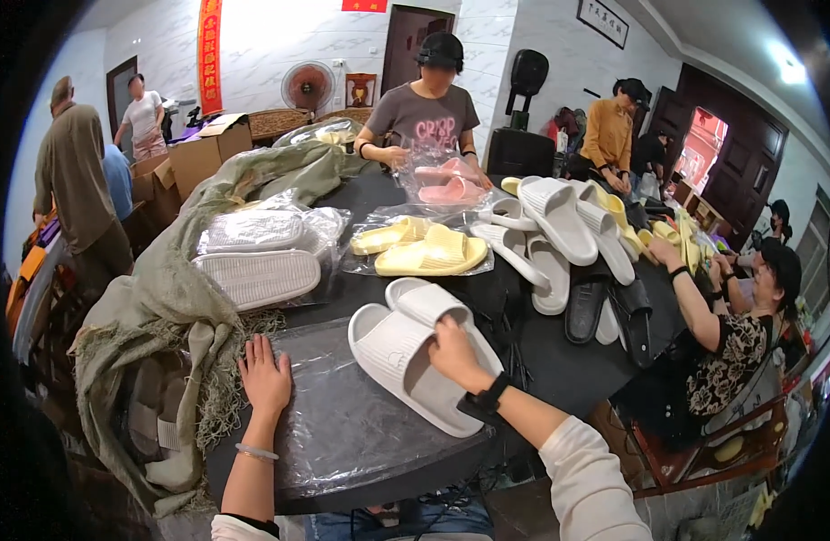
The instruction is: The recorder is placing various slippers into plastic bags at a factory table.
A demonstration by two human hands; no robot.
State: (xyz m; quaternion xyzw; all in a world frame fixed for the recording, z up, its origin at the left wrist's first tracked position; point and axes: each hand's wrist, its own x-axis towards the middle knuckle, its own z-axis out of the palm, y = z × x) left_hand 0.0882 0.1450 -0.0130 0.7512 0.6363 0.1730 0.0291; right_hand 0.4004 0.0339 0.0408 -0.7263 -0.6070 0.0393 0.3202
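Head view, lower centre: white slippers [388,350] are being pinched by the right grip [457,354], the clear bag [343,442] best being steadied by the spread, empty left hand [267,380].

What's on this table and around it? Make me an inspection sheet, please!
Surface: dark table, partly covered.
Job's things: white slippers above a clear plastic bag.
Clutter: bagged yellow slippers, loose slipper pile, greenish cloth.
Hands: left hand flat at the bag's left edge; right hand grips the white slippers.
Cables: thin black strands; can't tell if cables.
Surroundings: person opposite, cardboard box, fan.
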